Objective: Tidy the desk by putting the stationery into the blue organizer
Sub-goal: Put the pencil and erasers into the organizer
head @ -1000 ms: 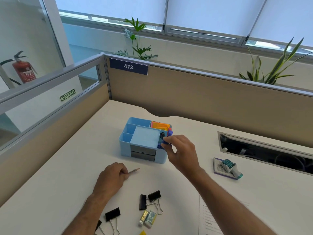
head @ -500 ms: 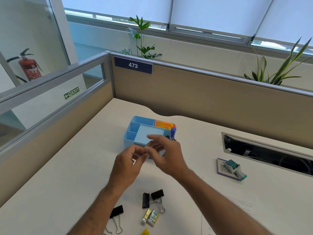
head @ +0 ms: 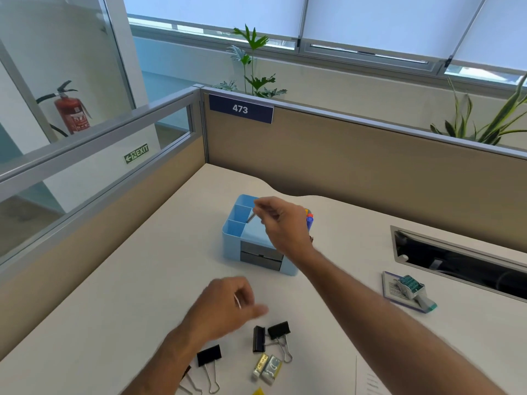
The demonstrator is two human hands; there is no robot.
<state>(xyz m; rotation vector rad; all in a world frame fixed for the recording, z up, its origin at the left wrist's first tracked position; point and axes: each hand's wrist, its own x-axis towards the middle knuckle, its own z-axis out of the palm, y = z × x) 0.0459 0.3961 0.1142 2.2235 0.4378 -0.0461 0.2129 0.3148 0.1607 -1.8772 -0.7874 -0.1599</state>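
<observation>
Over blue organizer (head: 232,238), right hand (head: 281,223) pinches pencil (head: 250,217), tip down. Left hand (head: 225,307) nearer, blurred, loosely curled, holds nothing; binder clips (head: 271,336) just beside.

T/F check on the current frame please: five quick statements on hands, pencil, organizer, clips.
1. The right hand pinches a pencil over the organizer. True.
2. The left hand holds a binder clip. False: it hovers over the desk, blurred, no clip in its grip.
3. The binder clips are already in the organizer. False: they lie on the desk near the left hand.
4. The partition sign reads 473. True.
5. The stamp sits left of the organizer. False: it is to the right, on a small pad.
</observation>
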